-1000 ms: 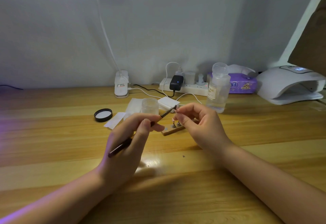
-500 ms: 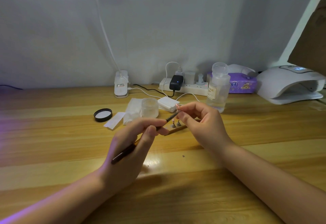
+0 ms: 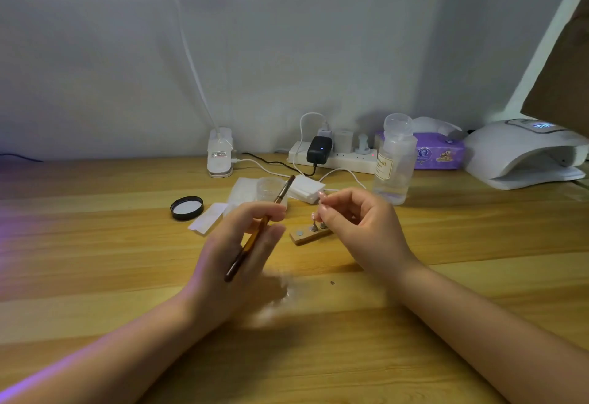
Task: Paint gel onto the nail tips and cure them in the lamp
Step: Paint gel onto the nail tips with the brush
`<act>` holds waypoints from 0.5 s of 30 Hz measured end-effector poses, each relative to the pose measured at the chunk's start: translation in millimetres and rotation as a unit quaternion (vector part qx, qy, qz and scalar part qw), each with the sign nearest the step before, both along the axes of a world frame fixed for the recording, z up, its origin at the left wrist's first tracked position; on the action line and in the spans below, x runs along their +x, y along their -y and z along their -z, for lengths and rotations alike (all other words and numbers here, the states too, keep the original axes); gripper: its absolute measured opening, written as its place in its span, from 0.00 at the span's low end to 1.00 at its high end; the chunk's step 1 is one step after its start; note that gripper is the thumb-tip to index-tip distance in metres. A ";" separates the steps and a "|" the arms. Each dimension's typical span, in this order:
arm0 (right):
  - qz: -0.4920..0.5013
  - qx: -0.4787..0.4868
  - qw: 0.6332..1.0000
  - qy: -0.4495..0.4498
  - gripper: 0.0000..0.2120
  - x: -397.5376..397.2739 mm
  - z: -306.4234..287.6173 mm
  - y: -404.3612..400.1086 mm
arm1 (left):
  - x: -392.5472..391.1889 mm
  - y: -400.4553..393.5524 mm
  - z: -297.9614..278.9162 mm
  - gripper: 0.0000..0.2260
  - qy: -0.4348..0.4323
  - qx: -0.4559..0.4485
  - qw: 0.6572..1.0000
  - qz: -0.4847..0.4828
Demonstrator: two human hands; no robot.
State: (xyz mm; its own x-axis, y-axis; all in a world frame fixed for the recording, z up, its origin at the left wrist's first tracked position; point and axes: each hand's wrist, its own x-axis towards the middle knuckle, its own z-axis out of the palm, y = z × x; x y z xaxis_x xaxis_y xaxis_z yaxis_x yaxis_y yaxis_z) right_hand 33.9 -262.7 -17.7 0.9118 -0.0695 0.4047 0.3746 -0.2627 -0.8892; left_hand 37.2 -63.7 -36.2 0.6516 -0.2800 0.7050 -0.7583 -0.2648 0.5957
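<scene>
Holding the brush (image 3: 255, 228) in my left hand (image 3: 236, 263), I pinch its amber handle between thumb and fingers, with the bristle end angled up and away toward the clear gel jar (image 3: 271, 188). The bristles sit apart from the nail tip (image 3: 322, 195) that my right hand (image 3: 366, 228) pinches between thumb and forefinger, raised above the table (image 3: 446, 276).

Just below my right fingers lies the small wooden holder (image 3: 307, 236), slanted on the table near its middle; two more tips stand on its pegs at the end nearest my right hand, and one bare metal disc shows toward its other end.

The jar stands on white wipes (image 3: 242, 191) behind my left hand, and its black lid (image 3: 186, 208) lies upturned to the left of them. A stack of white pads (image 3: 306, 188) rests just right of the jar.

Along the far edge of the table a white power strip (image 3: 334, 158) sits with a black adapter plugged in, and a clear bottle (image 3: 395, 161) stands in front of a purple tissue pack (image 3: 436, 153). The white curing lamp (image 3: 526, 155) is at the far right corner, well apart from my hands, its opening facing the table's middle.
</scene>
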 end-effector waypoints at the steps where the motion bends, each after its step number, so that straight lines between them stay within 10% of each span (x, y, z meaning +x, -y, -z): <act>1: 0.001 0.006 1.000 0.001 0.03 0.3 0.6 -0.7 | 1.4 -0.1 1.7 0.11 -0.016 0.020 1.000 0.001; 15: 0.064 -0.223 0.973 0.006 0.04 7.1 14.0 -7.8 | 15.3 5.9 13.7 0.28 -0.231 0.099 0.962 0.111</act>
